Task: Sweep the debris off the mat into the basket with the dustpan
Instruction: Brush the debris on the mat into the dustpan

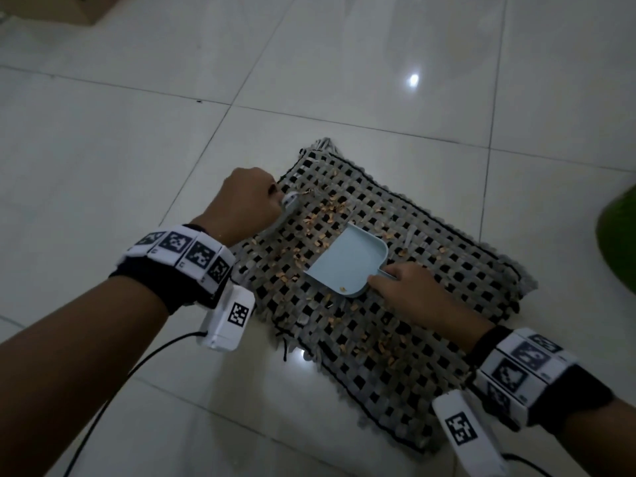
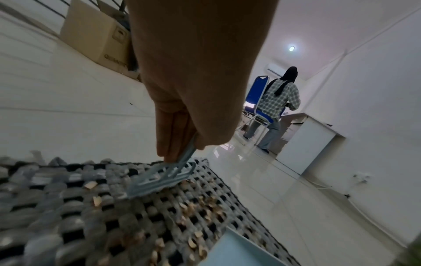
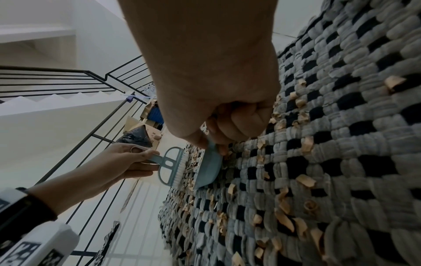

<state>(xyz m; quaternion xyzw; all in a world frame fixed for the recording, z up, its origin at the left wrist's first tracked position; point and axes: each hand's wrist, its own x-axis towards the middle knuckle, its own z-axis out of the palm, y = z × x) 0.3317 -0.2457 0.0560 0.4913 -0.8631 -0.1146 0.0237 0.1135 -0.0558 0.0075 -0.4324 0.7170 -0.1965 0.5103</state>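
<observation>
A grey and black woven mat point(image 1: 430, 256) lies on the tiled floor, strewn with tan wood shavings point(image 1: 323, 215). My right hand point(image 1: 402, 287) grips the handle of a light blue dustpan point(image 1: 347, 259), which rests on the middle of the mat with one shaving inside. My left hand point(image 1: 247, 204) grips the handle of a small light blue brush point(image 2: 159, 180), whose bristles touch the mat's left edge. The brush point(image 3: 170, 165) stands just left of the dustpan point(image 3: 208, 167) in the right wrist view. The basket shows only as a green edge point(image 1: 619, 242) at far right.
White floor tiles point(image 1: 309, 80) surround the mat. A cardboard box point(image 2: 98, 34) stands by a stair railing point(image 3: 68, 79). A person point(image 2: 275, 108) sits on a blue chair at a desk far off. Black cables point(image 1: 113, 390) trail from my wrists.
</observation>
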